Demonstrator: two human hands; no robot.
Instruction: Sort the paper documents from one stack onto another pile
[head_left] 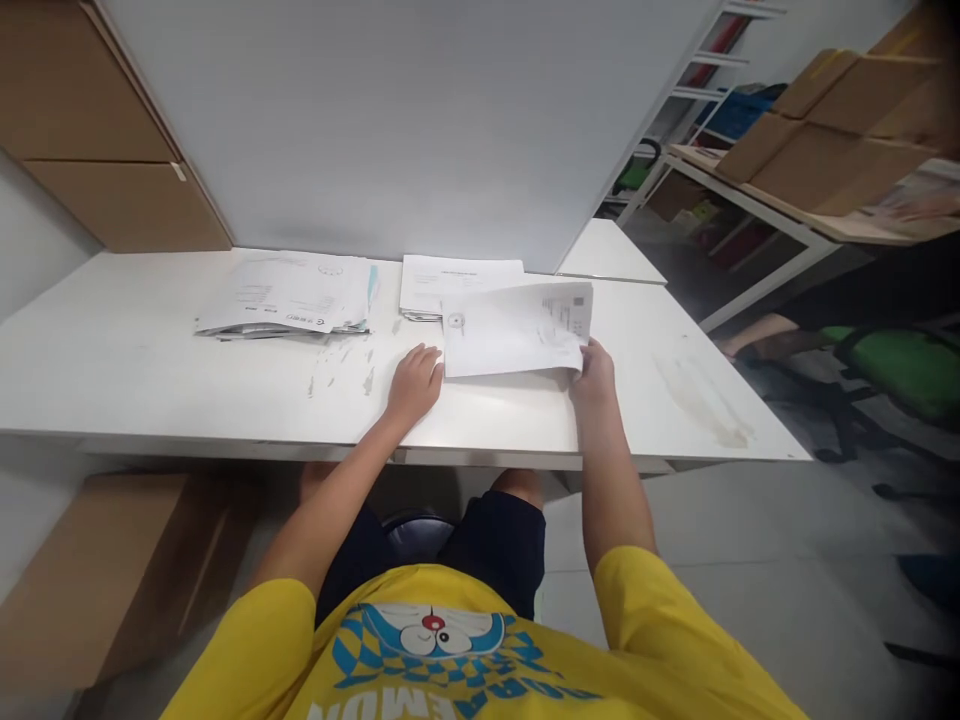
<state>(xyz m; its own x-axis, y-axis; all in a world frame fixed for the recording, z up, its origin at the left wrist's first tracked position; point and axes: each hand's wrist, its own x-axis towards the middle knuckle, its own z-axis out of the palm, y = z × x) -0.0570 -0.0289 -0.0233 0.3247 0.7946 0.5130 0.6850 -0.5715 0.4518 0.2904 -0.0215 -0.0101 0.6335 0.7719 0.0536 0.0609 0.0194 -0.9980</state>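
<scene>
My right hand (597,375) pinches a printed sheet of paper (510,335) at its lower right corner. The sheet curls up there, and small print and a dark square mark show along its right side. Palm down on the white desk, my left hand (416,384) rests at the sheet's left edge with its fingers loosely stretched out; whether it touches the paper I cannot tell. Partly under the sheet lies a stack of papers (457,273). Farther left is a thicker, uneven pile of papers (274,290), with a bluish edge sticking out on its right.
A pale upright panel (405,130) stands along the back of the white desk (150,370). Cardboard boxes (97,120) are at the back left, and another box (90,570) is below the desk. On the right are a second table with boxes (840,130), a green chair (900,365) and another person's arm.
</scene>
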